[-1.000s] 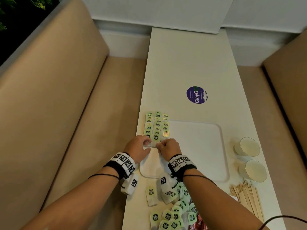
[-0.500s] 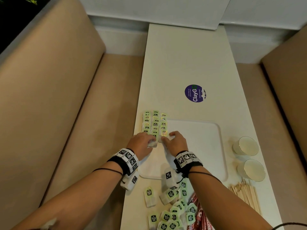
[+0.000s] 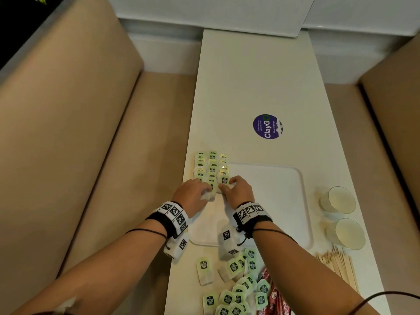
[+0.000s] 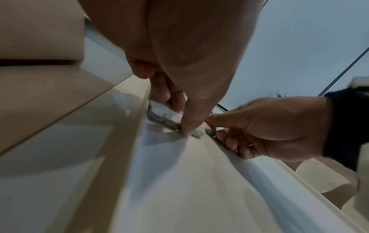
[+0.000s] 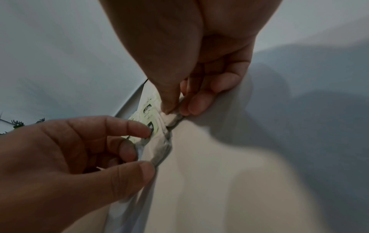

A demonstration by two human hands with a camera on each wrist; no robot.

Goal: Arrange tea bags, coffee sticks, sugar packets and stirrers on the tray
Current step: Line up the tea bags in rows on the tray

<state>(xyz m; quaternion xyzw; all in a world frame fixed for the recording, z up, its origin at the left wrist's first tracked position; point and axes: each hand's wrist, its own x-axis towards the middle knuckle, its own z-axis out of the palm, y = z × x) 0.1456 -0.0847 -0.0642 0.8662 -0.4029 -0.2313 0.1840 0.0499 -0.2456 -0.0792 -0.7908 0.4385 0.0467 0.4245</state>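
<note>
Green-labelled tea bags (image 3: 211, 167) lie in three overlapping rows on the far left of the white tray (image 3: 277, 201). My left hand (image 3: 205, 192) pinches a tea bag (image 3: 209, 196) at the near end of the middle row; thumb and fingers curl on it (image 4: 165, 116). Beside it, my right hand (image 3: 227, 186) pinches another tea bag (image 3: 224, 181) at the near end of the right row, thumb against fingers (image 5: 171, 117). In the right wrist view the left hand (image 5: 143, 146) holds its bag (image 5: 159, 145) against the tray.
Loose tea bags (image 3: 238, 289) and red coffee sticks (image 3: 272, 296) are heaped at the table's near edge. Wooden stirrers (image 3: 338, 267) and two paper cups (image 3: 338, 200) (image 3: 345, 234) stand right of the tray. A purple sticker (image 3: 268, 126) lies farther back. Beige benches flank the table.
Both hands have moved away from me along the tray's left side, carrying their tea bags up to the near ends of the rows.
</note>
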